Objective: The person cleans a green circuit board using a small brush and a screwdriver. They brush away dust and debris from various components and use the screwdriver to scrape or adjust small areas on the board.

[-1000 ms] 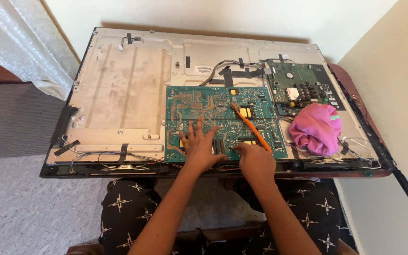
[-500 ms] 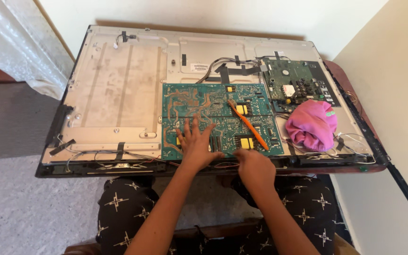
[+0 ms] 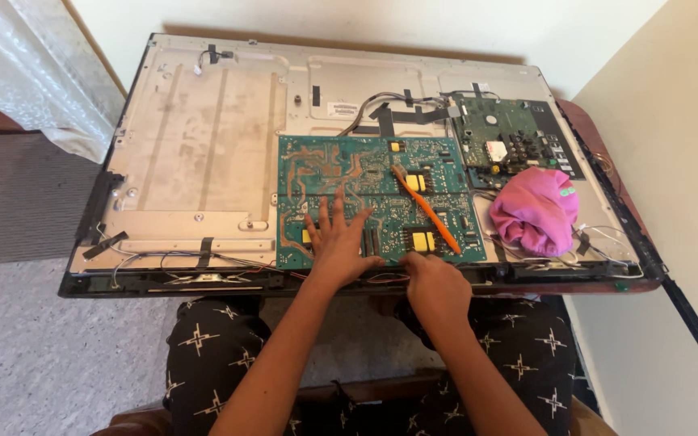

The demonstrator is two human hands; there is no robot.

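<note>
A large green circuit board [image 3: 365, 173] lies on the bare metal back of an opened flat-screen television [image 3: 195, 153]. My left hand [image 3: 337, 242] rests flat on the board's near part, fingers spread. My right hand [image 3: 436, 284] is curled at the board's near edge, by the television's lower rim; I cannot tell whether it grips anything. An orange-handled tool [image 3: 426, 210] lies slanted across the board, just beyond my right hand and apart from it.
A crumpled pink cloth [image 3: 536, 211] sits at the right of the panel, below a smaller dark circuit board [image 3: 506, 141] with cables. A wall stands close on the right, a white curtain [image 3: 22, 73] at the left. My legs in patterned black trousers are below.
My view has shifted slightly; the television sits a bit lower in the picture. Both hands stay at the board's near edge, barely moved.
</note>
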